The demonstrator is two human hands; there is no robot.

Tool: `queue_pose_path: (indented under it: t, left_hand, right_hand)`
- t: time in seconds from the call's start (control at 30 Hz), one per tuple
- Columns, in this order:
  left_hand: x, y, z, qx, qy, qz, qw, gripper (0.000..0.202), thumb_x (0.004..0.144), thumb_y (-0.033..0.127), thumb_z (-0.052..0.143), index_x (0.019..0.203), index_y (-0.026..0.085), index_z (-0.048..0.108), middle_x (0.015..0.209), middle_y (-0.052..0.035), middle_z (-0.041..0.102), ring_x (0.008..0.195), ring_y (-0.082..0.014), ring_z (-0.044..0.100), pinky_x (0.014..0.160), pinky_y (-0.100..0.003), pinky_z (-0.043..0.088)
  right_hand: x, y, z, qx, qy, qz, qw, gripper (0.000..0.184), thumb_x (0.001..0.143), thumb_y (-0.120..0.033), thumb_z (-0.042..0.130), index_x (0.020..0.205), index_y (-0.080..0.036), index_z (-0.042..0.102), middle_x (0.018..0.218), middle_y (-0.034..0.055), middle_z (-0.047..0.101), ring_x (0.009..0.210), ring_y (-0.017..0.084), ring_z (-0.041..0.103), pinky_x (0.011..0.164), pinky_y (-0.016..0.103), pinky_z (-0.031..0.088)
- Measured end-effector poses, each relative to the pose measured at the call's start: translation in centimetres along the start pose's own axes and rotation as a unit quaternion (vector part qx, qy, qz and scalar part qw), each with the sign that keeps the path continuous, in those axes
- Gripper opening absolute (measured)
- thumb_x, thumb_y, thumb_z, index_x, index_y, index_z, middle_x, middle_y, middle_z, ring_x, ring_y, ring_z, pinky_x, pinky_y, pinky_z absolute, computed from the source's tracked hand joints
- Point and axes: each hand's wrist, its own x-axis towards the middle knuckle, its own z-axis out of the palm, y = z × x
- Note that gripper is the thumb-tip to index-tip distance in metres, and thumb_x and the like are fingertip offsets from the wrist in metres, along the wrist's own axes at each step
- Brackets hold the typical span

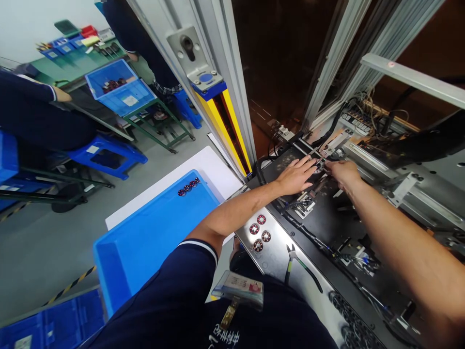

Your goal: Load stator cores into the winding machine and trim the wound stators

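Note:
Both hands are at a metal fixture [321, 166] on the machine's dark bed. My left hand [297, 175] is open, its fingers stretched out, with the fingertips at the fixture's left side. From the right, my right hand [343, 173] reaches the same fixture with its fingers curled closed. Whatever is between those fingers is too small and too covered to make out. A round part in the fixture is partly hidden by the hands. Below my left forearm, several round copper-wound motor stators [261, 220] lie on the metal ledge.
Green-handled cutting pliers [290, 261] lie on the ledge near dark ring parts [350, 315]. To the left, a blue tray [152, 247] holds several stators. A yellow-edged upright post [232, 131] stands beside the machine. Cables cross the bed. Two people [39, 102] are at a workbench behind.

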Motion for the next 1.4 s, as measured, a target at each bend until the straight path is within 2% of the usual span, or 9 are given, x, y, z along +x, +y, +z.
queue_pose_path:
  t: [0.2, 0.43, 0.6, 0.77, 0.97, 1.07, 1.2, 1.3, 1.4]
  left_hand:
    - [-0.1, 0.3, -0.3, 0.019, -0.054, -0.012, 0.998, 0.068, 0.092, 0.026, 0.066, 0.153, 0.012, 0.041, 0.164, -0.0203, 0.037, 0.157, -0.0321, 0.028, 0.122, -0.055, 0.033]
    - [0.1, 0.9, -1.6, 0.048, -0.099, -0.023, 0.994, 0.068, 0.090, 0.023, 0.066, 0.153, 0.013, 0.042, 0.167, -0.0171, 0.034, 0.158, -0.0315, 0.027, 0.125, -0.054, 0.029]
    - [0.2, 1.1, -2.6, 0.055, -0.125, -0.031, 0.990, 0.068, 0.089, 0.015, 0.064, 0.153, 0.014, 0.042, 0.168, -0.0164, 0.032, 0.157, -0.0334, 0.027, 0.125, -0.056, 0.029]
    - [0.7, 1.1, -3.1, 0.041, -0.146, -0.045, 0.987, 0.071, 0.086, 0.009, 0.063, 0.153, 0.018, 0.043, 0.168, -0.0131, 0.033, 0.155, -0.0330, 0.033, 0.123, -0.053, 0.034]
    - [1.2, 2.2, -4.5, 0.032, -0.122, -0.076, 0.989, 0.065, 0.083, 0.010, 0.068, 0.147, 0.015, 0.052, 0.165, -0.0149, 0.038, 0.153, -0.0326, 0.038, 0.123, -0.048, 0.038]
    - [-0.3, 3.8, -6.1, 0.033, -0.069, -0.096, 0.992, 0.065, 0.092, 0.019, 0.062, 0.153, 0.012, 0.042, 0.167, -0.0182, 0.033, 0.152, -0.0291, 0.040, 0.124, -0.044, 0.037]
    - [-3.3, 7.3, -7.5, -0.015, 0.037, -0.047, 0.998, 0.052, 0.096, 0.026, 0.059, 0.145, 0.010, 0.052, 0.157, -0.0182, 0.050, 0.146, -0.0260, 0.050, 0.124, -0.042, 0.039]
    - [-4.4, 10.5, -6.5, -0.053, 0.089, 0.011, 0.995, 0.042, 0.097, 0.028, 0.058, 0.135, 0.011, 0.060, 0.150, -0.0172, 0.058, 0.140, -0.0261, 0.056, 0.120, -0.046, 0.044]
    - [-3.9, 13.3, -4.0, -0.066, 0.051, 0.038, 0.996, 0.038, 0.098, 0.029, 0.057, 0.132, 0.012, 0.062, 0.149, -0.0164, 0.059, 0.141, -0.0264, 0.054, 0.120, -0.047, 0.045]
  right_hand:
    - [-1.2, -1.2, -0.3, 0.026, -0.086, 0.130, 0.988, 0.030, 0.100, -0.042, 0.063, 0.110, -0.014, 0.064, 0.097, 0.0035, 0.067, 0.078, 0.012, 0.064, 0.069, 0.028, 0.058]
    - [-4.0, -3.6, -0.8, -0.001, -0.037, 0.070, 0.997, 0.030, 0.096, -0.042, 0.067, 0.104, -0.013, 0.066, 0.094, 0.0031, 0.068, 0.079, 0.014, 0.065, 0.074, 0.031, 0.057]
    - [-12.5, -2.6, -8.8, -0.051, -0.004, -0.076, 0.996, 0.029, 0.080, -0.045, 0.078, 0.098, -0.021, 0.074, 0.092, 0.0026, 0.074, 0.083, 0.019, 0.066, 0.081, 0.030, 0.051]
    - [-17.3, 4.2, -16.1, -0.158, 0.080, -0.046, 0.983, 0.030, 0.083, -0.045, 0.061, 0.077, -0.017, 0.071, 0.064, 0.0079, 0.065, 0.059, 0.022, 0.056, 0.066, 0.039, 0.047]
    - [-15.1, 8.5, -12.4, -0.205, 0.035, -0.170, 0.963, 0.020, 0.075, -0.030, 0.073, 0.090, -0.018, 0.072, 0.125, 0.0145, 0.064, 0.119, 0.030, 0.058, 0.105, 0.042, 0.046]
    - [-14.4, 8.7, -10.5, -0.211, 0.027, -0.205, 0.955, 0.017, 0.079, -0.032, 0.071, 0.092, -0.021, 0.075, 0.123, 0.0135, 0.062, 0.116, 0.033, 0.057, 0.104, 0.047, 0.046]
    - [-13.9, 9.7, -9.8, -0.211, 0.028, -0.191, 0.958, 0.011, 0.085, -0.027, 0.066, 0.086, -0.019, 0.074, 0.117, 0.0125, 0.062, 0.114, 0.031, 0.057, 0.102, 0.048, 0.046]
    - [-13.4, 10.5, -10.0, -0.202, 0.030, -0.141, 0.969, 0.011, 0.090, -0.027, 0.068, 0.092, -0.016, 0.070, 0.120, 0.0095, 0.063, 0.116, 0.025, 0.057, 0.105, 0.047, 0.046]
    - [-12.8, 10.8, -10.6, -0.189, 0.015, -0.075, 0.979, 0.016, 0.093, -0.031, 0.070, 0.096, -0.015, 0.068, 0.120, 0.0075, 0.065, 0.116, 0.022, 0.059, 0.104, 0.046, 0.049]
